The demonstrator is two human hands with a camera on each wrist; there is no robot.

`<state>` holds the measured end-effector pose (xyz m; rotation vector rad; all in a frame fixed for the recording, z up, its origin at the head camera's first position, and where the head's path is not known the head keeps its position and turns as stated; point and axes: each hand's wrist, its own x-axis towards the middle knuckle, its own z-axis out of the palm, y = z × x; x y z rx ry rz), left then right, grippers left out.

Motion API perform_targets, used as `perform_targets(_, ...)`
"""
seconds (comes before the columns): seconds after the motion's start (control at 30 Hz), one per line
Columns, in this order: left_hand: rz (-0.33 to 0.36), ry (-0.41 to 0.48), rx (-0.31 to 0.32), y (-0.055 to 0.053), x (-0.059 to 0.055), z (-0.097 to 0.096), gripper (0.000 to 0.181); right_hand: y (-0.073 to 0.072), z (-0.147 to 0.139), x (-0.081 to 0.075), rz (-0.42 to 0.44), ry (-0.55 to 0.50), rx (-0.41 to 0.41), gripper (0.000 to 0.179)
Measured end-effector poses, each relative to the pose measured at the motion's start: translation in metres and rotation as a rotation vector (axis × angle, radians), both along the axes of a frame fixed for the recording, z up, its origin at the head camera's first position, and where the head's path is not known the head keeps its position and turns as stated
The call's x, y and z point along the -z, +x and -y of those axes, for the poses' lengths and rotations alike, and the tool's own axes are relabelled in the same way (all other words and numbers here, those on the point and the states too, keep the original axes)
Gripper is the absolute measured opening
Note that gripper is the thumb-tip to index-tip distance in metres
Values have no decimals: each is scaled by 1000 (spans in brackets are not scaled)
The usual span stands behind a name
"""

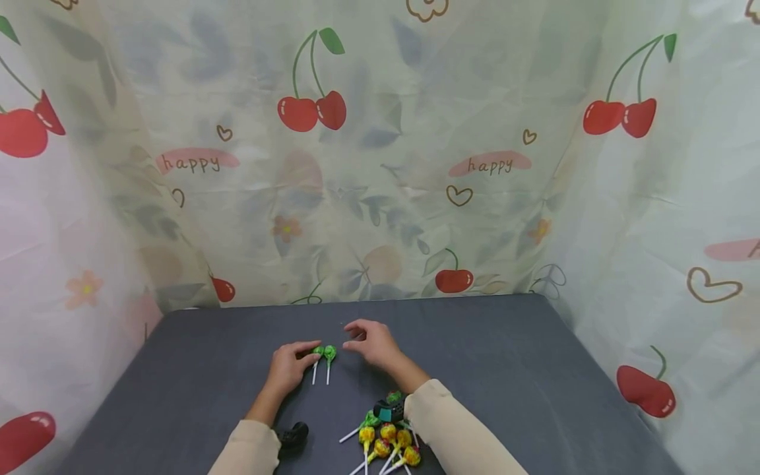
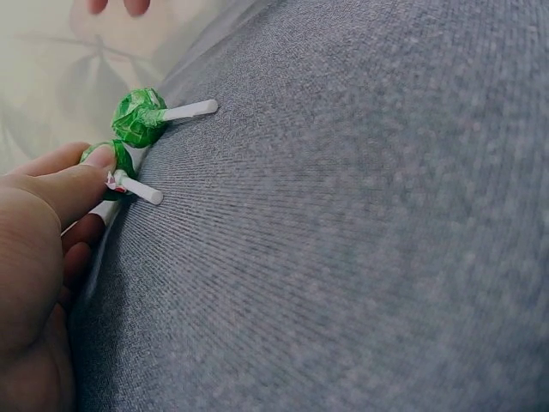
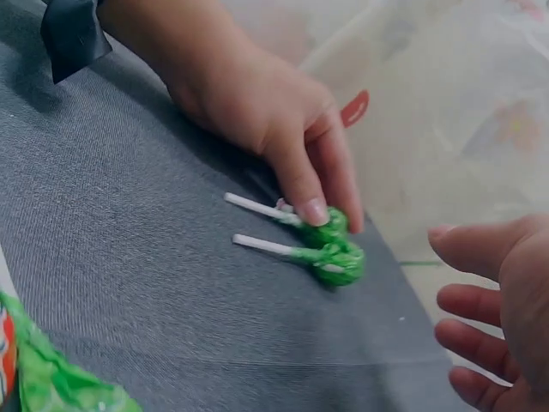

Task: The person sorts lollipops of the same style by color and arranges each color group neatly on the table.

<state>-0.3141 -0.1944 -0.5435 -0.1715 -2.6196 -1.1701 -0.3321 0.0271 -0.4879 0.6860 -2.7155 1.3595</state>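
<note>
The left hand (image 1: 287, 366) pinches, between thumb and fingers, a round green-wrapped lollipop with a white stick (image 3: 338, 221). Just to its right lies the free green-wrapped, white-sticked lollipop (image 1: 330, 353), long axis roughly parallel, stick pointing toward the person. Right of the free lollipop and apart from it, farther than the left, the right hand (image 1: 375, 344) is loosely spread, holding nothing. Rightward and nearer the person than the free lollipop is a heap of yellow- and green-wrapped lollipops (image 1: 388, 433).
</note>
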Motion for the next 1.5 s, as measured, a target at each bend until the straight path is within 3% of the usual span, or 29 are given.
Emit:
perform_targets(0.23,-5,1,-6,1,2,1,28,8,-16,-11,-30,46,-75,28)
perform_targets(0.43,1,-1,6,1,1,1,29,16,-36,-11,-23,76,-139,29)
perform_targets(0.87,-7,10,13,2,-1,1,29,44,-86,3,141,96,-326,29)
perform_targets(1.27,1,0,11,2,-1,2,29,47,-104,18,209,172,-374,26)
perform_targets(1.5,4,2,9,2,-1,2,29,45,-102,16,233,256,-412,23)
